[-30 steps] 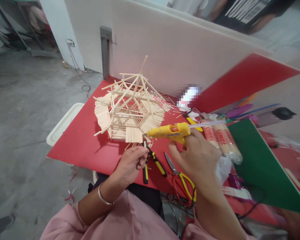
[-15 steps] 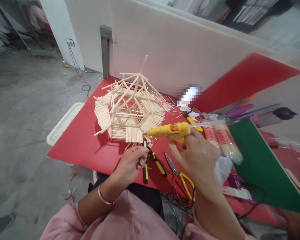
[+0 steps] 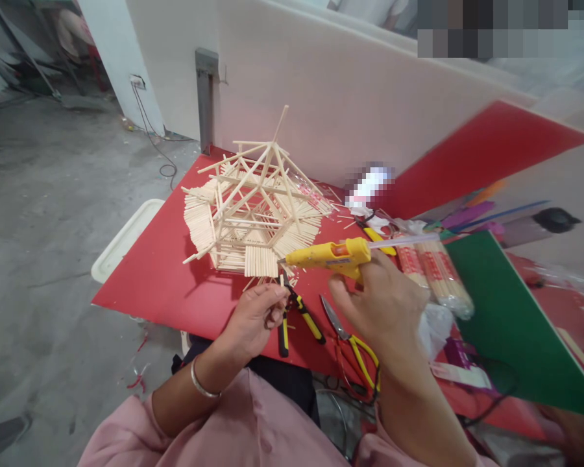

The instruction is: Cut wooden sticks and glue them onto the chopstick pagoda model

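Observation:
A pavilion-like frame of pale wooden sticks point(image 3: 260, 194) stands on the red tabletop point(image 3: 156, 285), with panels of sticks laid side by side around it. My left hand point(image 3: 257, 314) pinches a short wooden stick point(image 3: 282, 281) just below the front panel point(image 3: 261, 262). My right hand point(image 3: 387, 305) is closed on the handle of a yellow glue gun point(image 3: 328, 254). Its nozzle points left and is at the right edge of that front panel, above the short stick. A clear glue stick pokes out of the gun's back.
Black-and-yellow pliers point(image 3: 307, 319) and yellow-handled scissors point(image 3: 357, 353) lie close to my hands. Packs of sticks point(image 3: 440, 272) and a green board point(image 3: 520, 324) are at the right. A pale partition point(image 3: 321, 97) rises behind; a blurred lit object point(image 3: 368, 187) is near it.

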Demonstrator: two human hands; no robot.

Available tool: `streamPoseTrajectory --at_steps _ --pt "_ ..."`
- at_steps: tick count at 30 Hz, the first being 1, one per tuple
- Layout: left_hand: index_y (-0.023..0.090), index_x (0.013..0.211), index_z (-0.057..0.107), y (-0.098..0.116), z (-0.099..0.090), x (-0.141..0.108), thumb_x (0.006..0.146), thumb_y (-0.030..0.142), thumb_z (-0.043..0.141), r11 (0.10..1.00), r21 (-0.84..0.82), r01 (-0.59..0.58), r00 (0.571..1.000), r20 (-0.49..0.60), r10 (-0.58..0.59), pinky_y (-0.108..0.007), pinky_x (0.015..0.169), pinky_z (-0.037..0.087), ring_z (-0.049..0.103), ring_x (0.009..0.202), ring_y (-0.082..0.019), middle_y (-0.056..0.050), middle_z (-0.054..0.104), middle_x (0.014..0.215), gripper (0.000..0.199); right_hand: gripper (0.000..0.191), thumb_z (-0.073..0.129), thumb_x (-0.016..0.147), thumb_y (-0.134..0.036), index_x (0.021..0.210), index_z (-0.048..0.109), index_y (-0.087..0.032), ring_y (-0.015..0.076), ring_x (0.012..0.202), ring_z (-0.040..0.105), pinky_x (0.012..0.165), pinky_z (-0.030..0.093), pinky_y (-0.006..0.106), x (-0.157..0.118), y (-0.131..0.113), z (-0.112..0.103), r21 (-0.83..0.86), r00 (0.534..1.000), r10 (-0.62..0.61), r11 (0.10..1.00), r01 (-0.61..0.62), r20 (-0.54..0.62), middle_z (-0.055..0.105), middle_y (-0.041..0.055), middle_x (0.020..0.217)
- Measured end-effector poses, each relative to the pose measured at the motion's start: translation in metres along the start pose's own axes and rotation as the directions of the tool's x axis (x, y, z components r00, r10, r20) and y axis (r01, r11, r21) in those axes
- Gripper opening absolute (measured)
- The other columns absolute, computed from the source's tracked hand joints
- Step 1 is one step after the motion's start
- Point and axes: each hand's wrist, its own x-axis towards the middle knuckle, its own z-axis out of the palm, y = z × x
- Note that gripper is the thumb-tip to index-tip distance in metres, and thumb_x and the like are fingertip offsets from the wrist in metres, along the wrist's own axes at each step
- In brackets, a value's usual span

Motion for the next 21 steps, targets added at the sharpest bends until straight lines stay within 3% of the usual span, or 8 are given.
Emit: streamPoseTrajectory --at_steps 12,15,18,21 --pt "0.012 0.069 0.063 -0.001 -0.001 -0.001 0.062 0.034 0.081 1.0 0.018 -0.006 1.0 -0.016 0.007 -0.018 0.04 0.017 0.037 0.043 -0.002 0.002 0.055 0.059 0.03 0.02 0.058 0.079 -0.037 0.071 0.054 -0.02 0.0133 0.056 0.047 0.051 0.024 0.027 -0.002 0.001 -0.001 0.07 0.993 0.115 0.991 -0.117 0.028 0.054 0.001 0.068" --pt "0.013 0.067 0.061 -0.001 -0.001 -0.002 0.061 0.034 0.082 1.0 0.013 -0.007 1.0 -0.017 0.007 -0.018 0.04 0.017 0.038 0.043 -0.002 0.002 0.055 0.059 0.03 0.028 0.061 0.078 -0.042 0.066 0.048 -0.021 0.0133 0.055 0.047 0.052 0.029 0.027 -0.002 0.001 -0.003 0.109 0.98 0.2 0.974 -0.201 0.016 0.052 0.0003 0.064" --pt "0.013 0.064 0.059 -0.002 -0.001 -0.002 0.061 0.033 0.082 1.0 0.012 -0.013 1.0 -0.025 0.014 -0.018 0.04 0.018 0.038 0.042 -0.002 0.002 0.055 0.058 0.031 0.037 0.067 0.072 -0.052 0.065 0.044 -0.023 0.0131 0.052 0.046 0.051 0.033 0.027 -0.006 0.003 -0.005 0.218 0.916 0.389 0.89 -0.401 0.097 0.05 -0.0019 0.059" --pt "0.014 0.063 0.058 -0.001 -0.002 -0.003 0.06 0.035 0.083 0.999 0.033 -0.016 0.999 -0.037 0.017 -0.017 0.04 0.018 0.038 0.042 -0.002 0.002 0.056 0.057 0.033 0.044 0.068 0.066 -0.062 0.068 0.047 -0.024 0.013 0.048 0.046 0.047 0.036 0.027 -0.021 0.018 -0.004 0.364 0.789 0.549 0.7 -0.615 0.277 0.049 -0.0046 0.054"
